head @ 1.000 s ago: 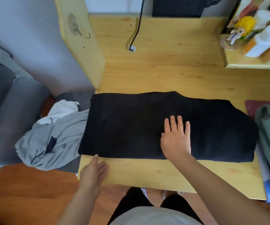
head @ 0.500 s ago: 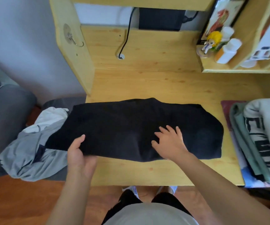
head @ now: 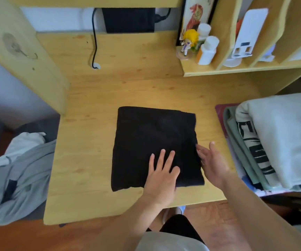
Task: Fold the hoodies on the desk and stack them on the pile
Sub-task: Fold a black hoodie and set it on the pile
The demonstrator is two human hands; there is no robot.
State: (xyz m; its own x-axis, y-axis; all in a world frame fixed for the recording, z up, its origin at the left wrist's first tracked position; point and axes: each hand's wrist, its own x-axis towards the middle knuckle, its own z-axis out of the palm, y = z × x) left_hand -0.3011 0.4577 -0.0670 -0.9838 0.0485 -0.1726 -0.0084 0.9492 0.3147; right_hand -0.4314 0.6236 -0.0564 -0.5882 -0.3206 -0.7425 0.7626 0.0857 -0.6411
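Note:
A black hoodie [head: 151,134] lies folded into a near square in the middle of the wooden desk [head: 84,160]. My left hand [head: 161,175] rests flat on its near right part, fingers straight and spread. My right hand [head: 212,163] stands on edge against the hoodie's right side, fingers straight, palm facing left. At the desk's right end sits the pile of folded hoodies [head: 276,142], with a pale grey-green one on top and a printed one under it.
A crumpled grey hoodie [head: 17,178] hangs off a seat left of the desk. A shelf unit [head: 236,67] with bottles and a figurine stands at the back right. A black cable [head: 94,49] runs down the desk's back.
The long black hoodie has been folded over from the left into a compact square. My left hand moved from its left edge onto the top. My right hand moved to the right side.

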